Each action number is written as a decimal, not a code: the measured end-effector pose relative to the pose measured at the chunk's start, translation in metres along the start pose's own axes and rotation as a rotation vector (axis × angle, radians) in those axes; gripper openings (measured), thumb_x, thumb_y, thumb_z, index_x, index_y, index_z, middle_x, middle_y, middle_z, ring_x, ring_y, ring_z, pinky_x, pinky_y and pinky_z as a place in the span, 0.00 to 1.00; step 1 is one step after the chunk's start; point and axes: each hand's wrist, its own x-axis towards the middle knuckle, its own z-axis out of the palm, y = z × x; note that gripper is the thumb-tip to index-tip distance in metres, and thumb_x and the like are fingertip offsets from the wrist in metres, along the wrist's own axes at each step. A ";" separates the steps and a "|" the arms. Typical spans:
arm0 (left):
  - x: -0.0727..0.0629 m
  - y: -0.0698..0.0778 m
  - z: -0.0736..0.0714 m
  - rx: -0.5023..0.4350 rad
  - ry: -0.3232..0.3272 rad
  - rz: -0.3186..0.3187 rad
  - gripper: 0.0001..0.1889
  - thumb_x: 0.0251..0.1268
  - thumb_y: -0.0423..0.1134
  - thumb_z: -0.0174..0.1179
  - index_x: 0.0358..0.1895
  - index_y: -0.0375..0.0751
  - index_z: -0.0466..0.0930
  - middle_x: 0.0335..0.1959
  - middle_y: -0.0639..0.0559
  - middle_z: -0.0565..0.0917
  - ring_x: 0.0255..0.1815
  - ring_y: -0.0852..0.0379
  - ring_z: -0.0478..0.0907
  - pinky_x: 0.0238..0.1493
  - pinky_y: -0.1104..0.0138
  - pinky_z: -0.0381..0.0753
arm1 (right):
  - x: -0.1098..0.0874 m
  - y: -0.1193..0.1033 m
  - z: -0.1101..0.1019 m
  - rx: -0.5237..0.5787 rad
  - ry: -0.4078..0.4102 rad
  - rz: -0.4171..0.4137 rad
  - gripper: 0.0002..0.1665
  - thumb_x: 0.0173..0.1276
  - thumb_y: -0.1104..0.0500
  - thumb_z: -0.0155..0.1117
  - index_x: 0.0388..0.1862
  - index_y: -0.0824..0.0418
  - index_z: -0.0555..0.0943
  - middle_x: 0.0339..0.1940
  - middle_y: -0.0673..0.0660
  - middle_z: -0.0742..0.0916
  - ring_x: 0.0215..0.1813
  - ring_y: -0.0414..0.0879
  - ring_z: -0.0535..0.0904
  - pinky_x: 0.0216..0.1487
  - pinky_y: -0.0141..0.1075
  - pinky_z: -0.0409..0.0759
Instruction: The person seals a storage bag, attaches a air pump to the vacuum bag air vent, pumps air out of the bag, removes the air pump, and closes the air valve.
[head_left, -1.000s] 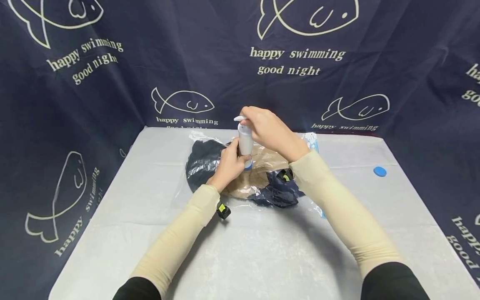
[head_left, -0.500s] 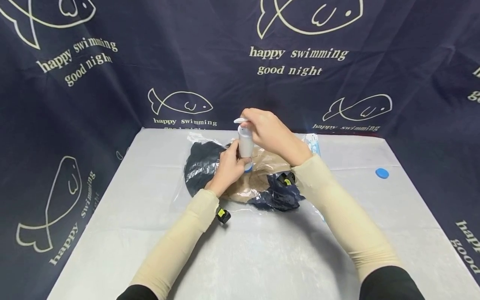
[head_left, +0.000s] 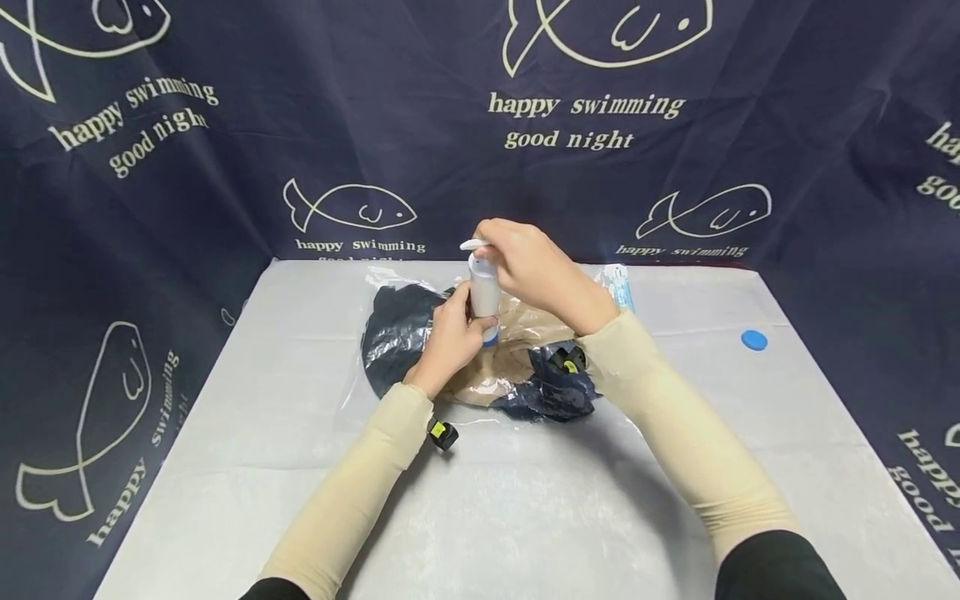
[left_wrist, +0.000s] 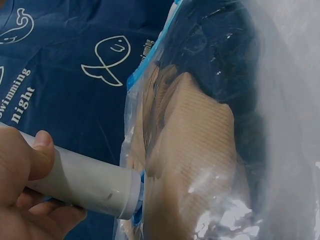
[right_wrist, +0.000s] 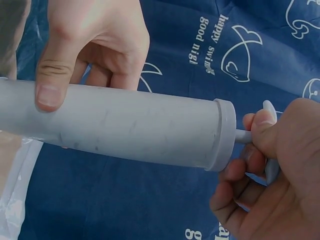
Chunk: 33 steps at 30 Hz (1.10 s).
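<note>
A white hand pump stands nearly upright on the blue valve of a clear plastic storage bag. Dark and tan clothes show through the bag's film. My left hand grips the pump's barrel low down, thumb across its front; the left wrist view shows the pump's end against the valve. Above it, my right hand holds the white pump handle, fingers curled round it. In the right wrist view a short length of rod shows between the barrel's end cap and that handle.
A round blue cap lies on the white-covered table at the right. Dark blue cloth printed with fish hangs behind and at both sides. A blue-printed bag corner shows behind the right forearm.
The head view has shifted a little. Both hands keep their grip on the pump, and the handle stays close over the barrel with little visible movement.
</note>
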 end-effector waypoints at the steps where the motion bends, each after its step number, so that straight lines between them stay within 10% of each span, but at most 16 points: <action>1: 0.000 0.000 0.000 0.003 -0.006 -0.005 0.24 0.64 0.32 0.70 0.61 0.38 0.74 0.45 0.41 0.87 0.40 0.50 0.83 0.42 0.58 0.84 | -0.001 0.000 0.000 0.002 0.001 0.003 0.09 0.79 0.59 0.59 0.38 0.64 0.77 0.35 0.58 0.83 0.36 0.51 0.77 0.42 0.43 0.81; 14: -0.004 0.001 -0.002 0.018 0.006 0.025 0.29 0.65 0.46 0.72 0.64 0.41 0.71 0.45 0.42 0.87 0.44 0.49 0.85 0.47 0.56 0.86 | -0.006 -0.005 0.001 0.001 0.037 -0.010 0.10 0.78 0.59 0.59 0.38 0.64 0.76 0.32 0.57 0.80 0.34 0.50 0.76 0.41 0.42 0.80; 33: 0.002 0.008 -0.002 0.014 -0.067 0.017 0.24 0.68 0.35 0.68 0.63 0.36 0.72 0.47 0.39 0.86 0.45 0.47 0.85 0.47 0.55 0.86 | -0.008 -0.002 -0.019 -0.098 -0.021 0.030 0.08 0.80 0.59 0.58 0.40 0.62 0.78 0.34 0.56 0.82 0.35 0.50 0.78 0.39 0.42 0.81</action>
